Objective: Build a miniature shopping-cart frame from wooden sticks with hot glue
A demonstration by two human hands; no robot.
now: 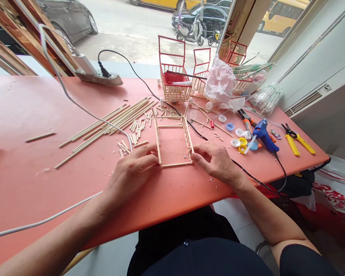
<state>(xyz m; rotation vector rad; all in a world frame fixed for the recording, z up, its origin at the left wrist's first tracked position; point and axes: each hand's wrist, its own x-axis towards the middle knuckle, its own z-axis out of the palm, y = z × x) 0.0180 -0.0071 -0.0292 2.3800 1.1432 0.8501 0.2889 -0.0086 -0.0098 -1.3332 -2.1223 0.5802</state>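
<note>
A rectangular frame of thin wooden sticks (176, 165) lies on the orange-red tabletop in front of me, with rows of short sticks along its sides. My left hand (136, 165) grips its near left corner between thumb and fingers. At the near right corner, my right hand (217, 161) pinches the frame in the same way; some fingertips are hidden on both hands. Short cut stick pieces (136, 130) are scattered just beyond my left hand. A bundle of long sticks (115, 122) lies farther left.
Finished-looking stick carts (176, 92) with red handles stand at the back, near a crumpled plastic bag (220, 78). On the right lie bottle caps (242, 148), a blue glue gun (264, 136) and yellow-handled cutters (297, 140). A white cable (46, 220) crosses the left side; a power strip (99, 78) lies behind.
</note>
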